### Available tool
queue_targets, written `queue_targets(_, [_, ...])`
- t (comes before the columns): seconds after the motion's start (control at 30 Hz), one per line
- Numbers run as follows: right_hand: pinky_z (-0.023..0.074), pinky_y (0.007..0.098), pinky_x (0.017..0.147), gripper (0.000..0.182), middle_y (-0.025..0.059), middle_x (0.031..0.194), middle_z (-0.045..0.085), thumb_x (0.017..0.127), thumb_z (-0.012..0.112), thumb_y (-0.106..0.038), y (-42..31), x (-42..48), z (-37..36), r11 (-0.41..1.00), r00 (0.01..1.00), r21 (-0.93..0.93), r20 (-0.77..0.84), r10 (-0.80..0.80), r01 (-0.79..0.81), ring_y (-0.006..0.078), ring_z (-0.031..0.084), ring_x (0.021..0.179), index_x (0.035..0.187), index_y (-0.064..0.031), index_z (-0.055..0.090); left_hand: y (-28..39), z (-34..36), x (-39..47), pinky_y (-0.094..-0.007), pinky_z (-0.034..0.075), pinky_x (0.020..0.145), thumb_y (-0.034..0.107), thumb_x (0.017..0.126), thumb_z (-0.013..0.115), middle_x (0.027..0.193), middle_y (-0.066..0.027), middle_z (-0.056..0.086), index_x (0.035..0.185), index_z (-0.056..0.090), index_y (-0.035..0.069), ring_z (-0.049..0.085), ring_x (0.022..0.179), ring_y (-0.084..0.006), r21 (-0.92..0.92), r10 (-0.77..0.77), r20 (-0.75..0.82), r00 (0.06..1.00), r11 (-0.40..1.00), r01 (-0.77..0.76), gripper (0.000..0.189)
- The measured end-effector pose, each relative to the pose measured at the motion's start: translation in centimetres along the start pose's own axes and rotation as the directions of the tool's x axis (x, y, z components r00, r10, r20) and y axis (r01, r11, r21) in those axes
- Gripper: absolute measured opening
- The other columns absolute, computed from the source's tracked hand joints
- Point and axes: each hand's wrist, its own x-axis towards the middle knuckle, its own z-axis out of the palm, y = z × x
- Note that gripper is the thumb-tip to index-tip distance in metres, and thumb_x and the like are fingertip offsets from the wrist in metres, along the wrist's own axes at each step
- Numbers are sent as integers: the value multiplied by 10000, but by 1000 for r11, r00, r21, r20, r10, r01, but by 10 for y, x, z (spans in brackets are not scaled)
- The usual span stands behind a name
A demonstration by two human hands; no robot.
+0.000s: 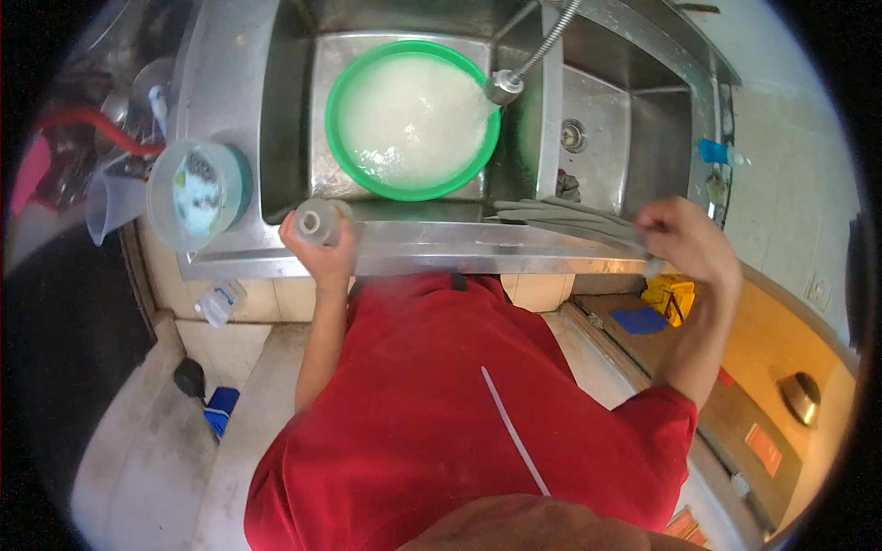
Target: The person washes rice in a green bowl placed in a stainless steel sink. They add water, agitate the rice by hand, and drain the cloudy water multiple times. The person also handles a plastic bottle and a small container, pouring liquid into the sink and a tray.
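Observation:
My left hand (322, 256) is closed around a translucent plastic bottle (315, 222), seen from its top, at the sink's front edge. At the right, my right hand (679, 231) has its fingers curled beside the end of a grey cloth (586, 224) that lies along the front rim; whether they pinch it cannot be told. A green plastic basin (336, 153) full of cloudy, whitish liquid sits in the large sink compartment. The head of a flexible metal faucet (505, 88) hangs at the basin's right rim, with water running from it.
To the left, a translucent tub (157, 200) holds bluish liquid and a dark scrubber, beside a clear plastic jug (114, 200) and a red hose (103, 127). The smaller sink compartment (599, 138) has a drain and a crumpled rag (567, 184). A blue-capped bottle (714, 151) stands on the right rim.

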Motion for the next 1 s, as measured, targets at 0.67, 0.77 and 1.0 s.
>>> queue_targets(0.67, [518, 428, 889, 299, 240, 996, 706, 805, 662, -182, 112, 129, 88, 980, 915, -84, -380, 134, -178, 371, 686, 1021, 1044, -6, 702, 10, -12, 2, -512, 372, 1030, 203, 679, 827, 1264, -229, 431, 1276, 413, -6, 440, 1193, -406, 45, -40, 22, 999, 998, 39, 756])
queue_targets(0.77, [489, 424, 953, 351, 230, 1184, 658, 874, 669, -192, 32, 185, 110, 954, 884, 129, -426, -194, 271, 376, 633, 1116, 1188, -36, 659, 9, -10, 5, -512, 377, 1020, 204, 674, 828, 1256, -232, 438, 1271, 412, -6, 447, 1182, -409, 69, -8, 27, 1000, 998, 7, 757])
queue_targets(1.0, [332, 507, 1128, 1091, 377, 1505, 268, 751, 794, -403, -59, 380, 221, 923, 927, -240, -157, -342, 300, 484, 371, 1364, 1585, -156, 135, 19, -16, 18, -483, 400, 986, 212, 646, 820, 1209, -221, 483, 1223, 469, 7, 470, 1144, -401, 63, -27, 80, 996, 998, 22, 705])
